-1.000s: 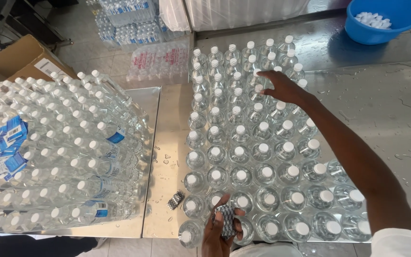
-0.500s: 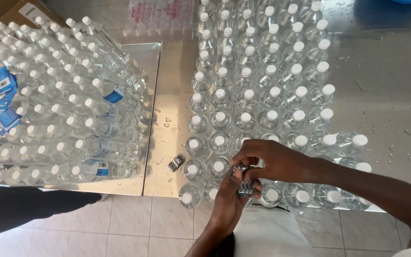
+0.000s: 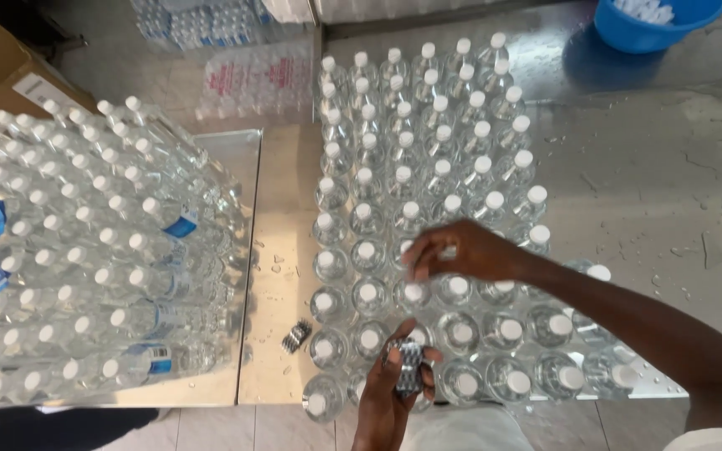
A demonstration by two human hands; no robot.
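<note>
Wet steel table (image 3: 628, 192) bearing upright capped water bottles (image 3: 415, 167) in rows. Left hand (image 3: 394, 392), at the near edge, grips a stack of small sleeves (image 3: 409, 366); right hand (image 3: 461, 250) pinches fingers over a bottle cap (image 3: 414, 292), supply kept close.

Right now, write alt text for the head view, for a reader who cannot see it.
Seen from above, a person's right hand reaches over upright capped water bottles on a wet metal table, while the left hand holds a small grey stack. More bottles lie stacked at left; a blue tub sits top right.
</note>
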